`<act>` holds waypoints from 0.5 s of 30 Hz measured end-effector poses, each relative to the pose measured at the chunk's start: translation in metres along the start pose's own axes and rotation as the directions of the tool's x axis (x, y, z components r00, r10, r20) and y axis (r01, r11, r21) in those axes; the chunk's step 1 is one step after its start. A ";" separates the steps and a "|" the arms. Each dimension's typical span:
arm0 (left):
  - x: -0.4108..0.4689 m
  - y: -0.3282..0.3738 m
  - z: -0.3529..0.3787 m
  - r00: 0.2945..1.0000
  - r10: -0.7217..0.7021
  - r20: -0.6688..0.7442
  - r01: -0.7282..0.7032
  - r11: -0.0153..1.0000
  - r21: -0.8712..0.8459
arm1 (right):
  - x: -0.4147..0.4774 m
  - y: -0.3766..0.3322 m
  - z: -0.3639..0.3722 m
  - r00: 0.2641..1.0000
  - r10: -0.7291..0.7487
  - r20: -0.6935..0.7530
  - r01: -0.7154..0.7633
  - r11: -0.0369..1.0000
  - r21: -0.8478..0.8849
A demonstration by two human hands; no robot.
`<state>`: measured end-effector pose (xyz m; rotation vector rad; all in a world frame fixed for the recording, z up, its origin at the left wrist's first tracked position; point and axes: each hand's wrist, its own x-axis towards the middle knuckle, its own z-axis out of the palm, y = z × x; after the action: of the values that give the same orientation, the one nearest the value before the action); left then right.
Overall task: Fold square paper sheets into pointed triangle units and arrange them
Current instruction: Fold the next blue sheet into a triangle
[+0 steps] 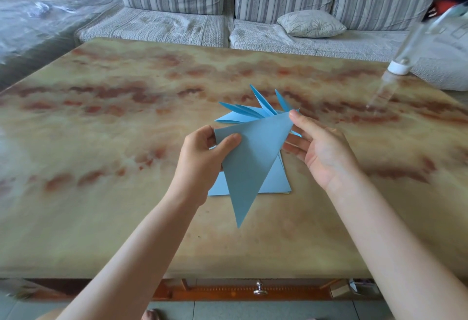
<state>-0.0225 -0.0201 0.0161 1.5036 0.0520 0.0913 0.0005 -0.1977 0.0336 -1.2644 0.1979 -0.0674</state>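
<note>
- Over the middle of the table, in the head view, a blue sheet is held off the surface. It is already folded into a triangle, with its long point hanging down towards the person.
- Left hand pinches the sheet's left corner, thumb on the front and fingers curled behind.
- Right hand is spread, palm towards the camera. Its thumb tip meets the sheet's upper right corner and its fingers reach behind the edge. Whether it truly nips the paper I cannot tell.
- Under the sheet lies a stack of flat blue squares — several remain unfolded, though the count is hidden.
- Just beyond the stack sit finished units, narrow points fanned outward and overlapping. A handful are done, and the arrangement looks begun rather than complete.
- My judgement: the task is somewhere midway. This sheet has only its first diagonal fold, so it needs more folds to narrow it before it joins the fan.
- A clear, blurred bottle with a white cap stands at the table's far right, and a striped sofa lies behind.
</note>
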 end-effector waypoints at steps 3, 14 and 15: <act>-0.001 -0.001 0.000 1.000 -0.005 0.010 0.005 1.000 -0.005 | 0.003 -0.002 -0.003 1.000 -0.030 0.001 0.030 0.999 -0.041; 0.000 -0.003 0.001 0.999 -0.037 0.028 0.038 0.999 -0.022 | 0.005 -0.002 -0.005 0.999 -0.032 -0.032 0.031 0.999 -0.031; 0.000 -0.003 0.001 0.999 -0.039 0.028 0.040 0.999 -0.024 | 0.005 -0.002 -0.005 0.999 -0.033 -0.037 0.032 0.999 -0.032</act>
<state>-0.0225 -0.0212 0.0136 1.4788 0.0587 0.0396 0.0046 -0.2039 0.0339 -1.2987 0.2117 -0.1164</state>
